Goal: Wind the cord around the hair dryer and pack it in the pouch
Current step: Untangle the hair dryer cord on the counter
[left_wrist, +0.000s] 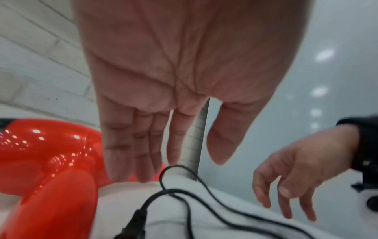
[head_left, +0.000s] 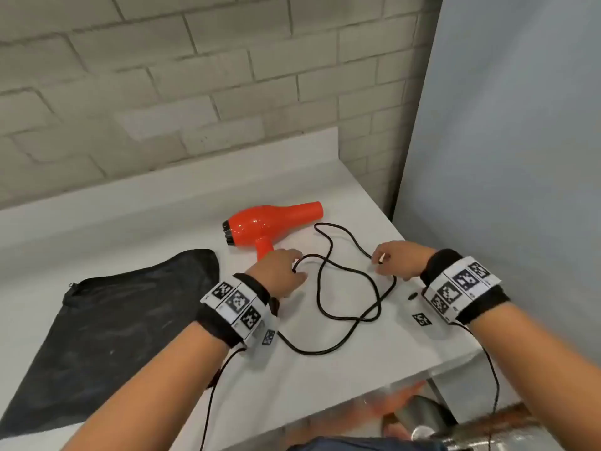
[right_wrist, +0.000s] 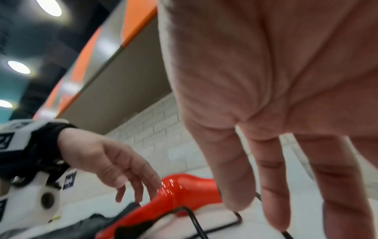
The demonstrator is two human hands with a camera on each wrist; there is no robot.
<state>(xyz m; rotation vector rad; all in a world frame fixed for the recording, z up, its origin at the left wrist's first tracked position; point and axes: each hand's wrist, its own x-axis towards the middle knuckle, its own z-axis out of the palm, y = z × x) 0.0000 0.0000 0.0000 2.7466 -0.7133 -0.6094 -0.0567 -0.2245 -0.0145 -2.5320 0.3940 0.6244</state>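
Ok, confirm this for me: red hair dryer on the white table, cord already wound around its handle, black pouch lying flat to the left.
Not quite. The head view shows the cord lying loose in loops on the table, not wound around the handle. The rest holds: the red hair dryer lies on the white table and the black pouch lies flat to the left.

Light: bright, even, from ceiling lamps (right_wrist: 49, 6) at 10 o'clock.
Glare: speckled highlights on hair dryer (head_left: 260, 224).
Blur: both wrist views smeared.
Distortion: edges bowed.
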